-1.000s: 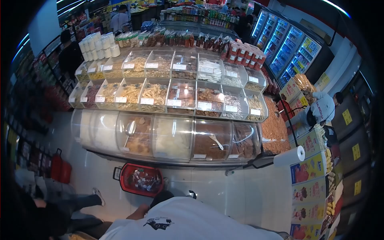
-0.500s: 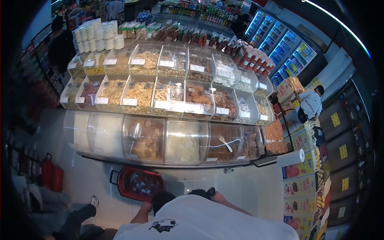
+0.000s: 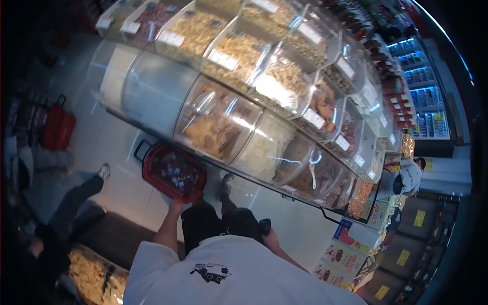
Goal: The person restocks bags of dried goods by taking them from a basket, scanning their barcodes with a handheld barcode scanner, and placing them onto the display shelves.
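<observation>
A red shopping basket [image 3: 152, 184] with a black loop handle and small packets inside is low in front of me, beside the lower bins. My left hand [image 3: 176, 206] is at its near rim and appears closed on it, the fingertips partly hidden. My right hand [image 3: 271, 238] is low by my right leg, closed around a small black object [image 3: 265, 226] whose kind I cannot make out. The display of clear bins [image 3: 223, 129] stands just ahead, tilted in view. A metal scoop [image 3: 204, 103] and a white spoon [image 3: 312, 175] rest at the lower bins.
Another person's leg [image 3: 84, 195] stands on the left, near a red basket [image 3: 58, 129]. A person in a white shirt [image 3: 409, 175] is far right. Stacked printed boxes [image 3: 340, 254] line the right side. A bin of pale food [image 3: 86, 272] is at lower left.
My view has turned and come closer to the display, which now slants down to the right. The red basket and my left hand appear higher in view. My right hand keeps the black object.
</observation>
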{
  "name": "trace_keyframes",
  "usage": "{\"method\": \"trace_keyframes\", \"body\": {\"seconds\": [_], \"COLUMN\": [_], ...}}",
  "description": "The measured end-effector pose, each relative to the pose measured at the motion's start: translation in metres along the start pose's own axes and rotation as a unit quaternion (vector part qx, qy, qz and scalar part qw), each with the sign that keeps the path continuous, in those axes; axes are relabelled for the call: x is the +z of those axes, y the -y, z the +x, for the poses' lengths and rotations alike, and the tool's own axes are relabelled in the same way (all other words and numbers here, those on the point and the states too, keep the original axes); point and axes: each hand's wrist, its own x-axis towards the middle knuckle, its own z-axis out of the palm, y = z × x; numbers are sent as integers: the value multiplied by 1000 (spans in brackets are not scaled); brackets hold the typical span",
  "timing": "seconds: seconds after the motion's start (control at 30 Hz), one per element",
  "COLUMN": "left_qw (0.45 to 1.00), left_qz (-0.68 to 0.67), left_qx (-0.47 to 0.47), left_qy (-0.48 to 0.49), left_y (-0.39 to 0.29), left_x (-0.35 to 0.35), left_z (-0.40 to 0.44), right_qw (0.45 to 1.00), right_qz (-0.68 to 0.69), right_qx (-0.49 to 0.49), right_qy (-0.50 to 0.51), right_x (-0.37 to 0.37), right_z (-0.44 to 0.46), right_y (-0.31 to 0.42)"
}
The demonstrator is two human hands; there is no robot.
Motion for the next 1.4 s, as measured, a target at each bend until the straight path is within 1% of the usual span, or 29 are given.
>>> {"method": "trace_keyframes", "body": {"seconds": [0.03, 0.07, 0.1, 0.13, 0.17, 0.2, 0.27, 0.3, 0.37, 0.43, 0.53, 0.6, 0.67, 0.73, 0.8, 0.87, 0.9, 0.93, 0.97, 1.0, 1.03, 1.07, 1.1, 1.17, 1.2, 1.23, 1.3, 1.37, 1.4], "left_qw": [996, 996, 997, 994, 992, 990, 989, 987, 983, 981, 977, 980, 983, 977, 924, 943, 943, 954, 951, 950, 962, 971, 971, 988, 983, 983, 963, 975, 975], "left_qz": [90, 0, -8, -13, -4, -10, -2, -6, -19, -10, -54, -23, -1, -120, -353, -258, -259, -169, -75, -74, -46, -18, -16, -31, 66, 70, 233, 214, 211], "left_qx": [18, -84, -79, -110, -118, -140, -145, -159, -180, -192, -207, -197, -172, -132, -55, -135, -135, -83, -27, -25, -49, -72, -69, -36, -54, -52, -112, -42, -11], "left_qy": [-12, -34, -17, -20, 36, 34, 0, 1, -30, -26, -25, -30, -60, -113, -138, -160, -161, -232, -299, -302, -266, -228, -228, -144, -162, -159, -76, -32, -73], "left_y": [-4, 20, 53, 27, -23, -23, -14, -10, 1, 10, 16, 23, 56, 47, 42, -25, -24, -21, -21, -20, -30, -33, -26, -20, -19, -29, -45, -29, -22], "left_x": [7, 30, 51, 42, 32, 39, 56, 63, 75, 86, 99, 103, 129, 122, 120, 65, 65, 63, 58, 51, 36, 28, 29, 30, 36, 37, 38, 52, 62], "left_z": [-11, -13, -9, -29, -50, -52, -57, -56, -46, -25, 12, 44, 90, 127, 167, 186, 208, 228, 244, 257, 264, 271, 283, 295, 293, 284, 262, 238, 223], "right_qw": [1000, 999, 999, 999, 999, 998, 996, 995, 995, 992, 991, 988, 986, 985, 984, 984, 984, 981, 981, 981, 982, 991, 991, 994, 995, 996, 992, 994, 995], "right_qz": [-11, -29, -46, -47, -46, -63, -63, -73, -80, -108, -108, -128, -139, -148, -153, -156, -156, -167, -167, -167, -165, -111, -108, -82, -77, -74, -86, -82, -80], "right_qx": [4, 6, 0, -12, -23, -23, -67, -66, -65, -59, -81, -88, -87, -86, -87, -84, -80, -94, -97, -90, -81, -72, -71, -60, -39, -36, -60, -46, -38], "right_qy": [3, 13, 12, 4, -7, 10, -17, -7, -14, -7, 0, -19, -18, -21, -11, -9, -5, -29, -29, -34, -39, -27, -28, -45, -46, -46, -66, -49, -36], "right_x": [-4, -7, -5, -5, -7, -8, -11, -12, -19, -23, -26, -24, -23, -22, -21, -19, -18, -16, -13, -12, -10, -6, -2, 4, 7, 10, 17, 18, 20], "right_z": [1, 3, 11, 17, 21, 27, 38, 42, 46, 54, 66, 73, 77, 80, 82, 86, 88, 90, 91, 85, 78, 75, 74, 70, 70, 69, 62, 56, 57], "right_y": [11, 18, 15, 16, 15, 10, 2, 2, 12, 18, 17, 12, 12, 14, 11, -3, -13, -26, -19, -11, 1, 10, 15, 14, 0, -5, -11, 3, 10]}}
